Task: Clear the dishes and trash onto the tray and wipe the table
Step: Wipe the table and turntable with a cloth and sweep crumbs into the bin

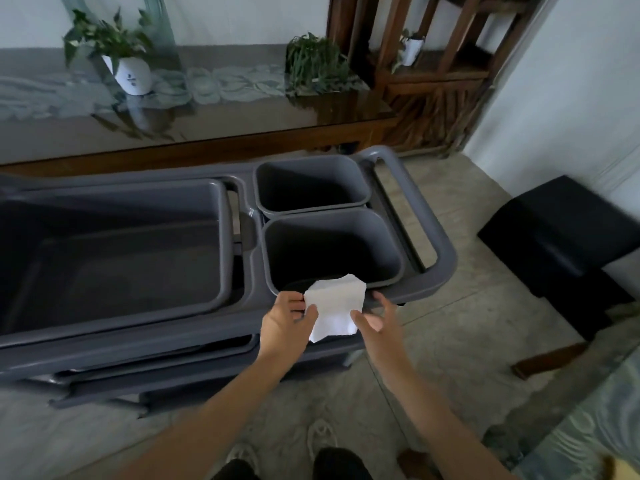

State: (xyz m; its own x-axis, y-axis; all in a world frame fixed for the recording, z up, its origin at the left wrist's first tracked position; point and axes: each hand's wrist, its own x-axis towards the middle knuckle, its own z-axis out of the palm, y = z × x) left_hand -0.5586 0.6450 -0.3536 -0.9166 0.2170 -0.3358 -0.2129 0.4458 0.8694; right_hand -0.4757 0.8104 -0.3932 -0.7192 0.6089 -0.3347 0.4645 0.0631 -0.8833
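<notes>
White napkin [335, 308] pinched by the left hand [287, 323] over the near bin's [391, 251] rim; right hand [375, 323] beside it, grip open.

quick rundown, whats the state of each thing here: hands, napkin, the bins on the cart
left hand: pinches the napkin's left edge
right hand: open, fingers spread beside the napkin
white napkin: folded, held over the near rim of the near small bin
near small bin: upright, looks empty
far small bin: upright, looks empty
large tub: upright, looks empty
cart: standing on the floor
</notes>
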